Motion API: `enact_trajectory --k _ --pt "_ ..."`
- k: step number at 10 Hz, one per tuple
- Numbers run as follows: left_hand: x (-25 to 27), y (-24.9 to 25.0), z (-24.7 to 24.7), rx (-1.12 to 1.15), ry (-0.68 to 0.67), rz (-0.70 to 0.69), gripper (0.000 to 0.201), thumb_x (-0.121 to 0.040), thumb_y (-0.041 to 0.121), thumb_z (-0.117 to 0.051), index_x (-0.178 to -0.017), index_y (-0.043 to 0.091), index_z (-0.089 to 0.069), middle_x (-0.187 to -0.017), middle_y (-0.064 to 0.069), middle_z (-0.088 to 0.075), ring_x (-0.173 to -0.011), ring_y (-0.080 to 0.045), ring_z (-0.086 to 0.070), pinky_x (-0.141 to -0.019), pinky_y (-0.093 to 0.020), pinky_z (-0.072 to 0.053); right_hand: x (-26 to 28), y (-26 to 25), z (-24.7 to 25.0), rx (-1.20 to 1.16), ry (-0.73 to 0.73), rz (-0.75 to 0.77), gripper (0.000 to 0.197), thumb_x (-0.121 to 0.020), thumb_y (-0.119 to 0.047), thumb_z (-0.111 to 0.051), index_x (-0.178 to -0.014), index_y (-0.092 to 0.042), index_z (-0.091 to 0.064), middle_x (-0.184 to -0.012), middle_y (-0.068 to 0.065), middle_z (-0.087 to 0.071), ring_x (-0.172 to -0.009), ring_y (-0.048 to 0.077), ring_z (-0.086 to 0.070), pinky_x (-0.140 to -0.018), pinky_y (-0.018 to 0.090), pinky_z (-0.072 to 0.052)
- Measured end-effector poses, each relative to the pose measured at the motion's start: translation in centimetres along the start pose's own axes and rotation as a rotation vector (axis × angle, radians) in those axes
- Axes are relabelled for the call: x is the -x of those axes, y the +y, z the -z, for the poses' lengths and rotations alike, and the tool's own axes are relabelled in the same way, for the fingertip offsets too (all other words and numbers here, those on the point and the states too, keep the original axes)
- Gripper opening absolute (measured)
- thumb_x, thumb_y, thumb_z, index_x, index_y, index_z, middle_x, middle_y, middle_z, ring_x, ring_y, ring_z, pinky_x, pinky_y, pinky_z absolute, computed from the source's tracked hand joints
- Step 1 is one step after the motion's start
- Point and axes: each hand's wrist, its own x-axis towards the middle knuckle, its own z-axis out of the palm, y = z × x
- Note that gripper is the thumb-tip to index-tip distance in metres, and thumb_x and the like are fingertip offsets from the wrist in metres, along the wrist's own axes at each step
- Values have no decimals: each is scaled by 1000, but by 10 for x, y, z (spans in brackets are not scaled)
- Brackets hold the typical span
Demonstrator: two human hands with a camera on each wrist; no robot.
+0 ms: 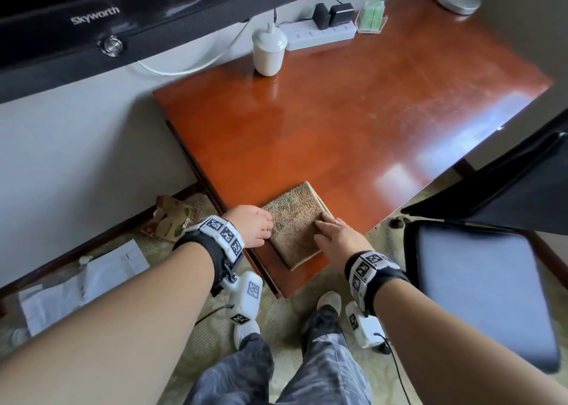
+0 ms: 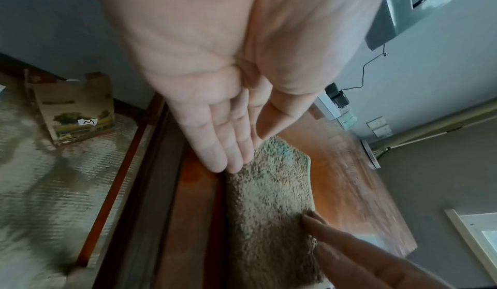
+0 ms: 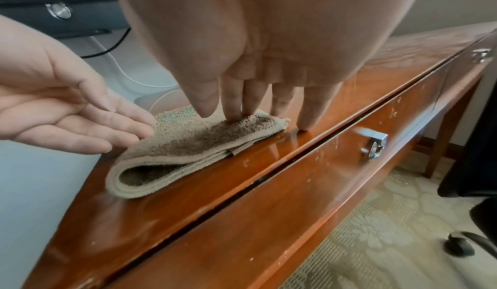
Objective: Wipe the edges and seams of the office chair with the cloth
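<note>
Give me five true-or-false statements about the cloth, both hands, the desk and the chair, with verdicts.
1. The folded brown terry cloth lies on the glossy red-brown wooden desk. True.
2. The right hand has fingertips on the cloth. True.
3. The left hand is clenched in a fist. False: its fingers are straight, at the cloth's edge.
4. The cloth is draped over the black office chair with a grey seat. False: the chair stands apart, untouched.
5. The white lidded cup lies tipped over. False: it stands upright.
</note>
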Motion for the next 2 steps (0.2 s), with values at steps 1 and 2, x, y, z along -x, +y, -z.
enact_trajectory --k 1,2 --pt "6 2 -1 -24 16 -1 24 -103 -4 -50 -95 15 -61 -94 -6 -66 -81 -20 -65 -83 -36 -56 7 1 3 -32 9 -10 49 -104 -40 -47 -153 -34 -44 -166 -16 -24 -149 14 -34 -120 31 -30" --pt "9 7 2 63 -10 -34 21 -104 -5 -49 -104 12 -60 -89 -8 -57 -73 -18 -56 -66 -33 -51 14 -3 19 -184 90 -78 46 -104 -45 -50 -149 -35 -50 -163 -16 -31 -131 13 -56 -103 27 -45"
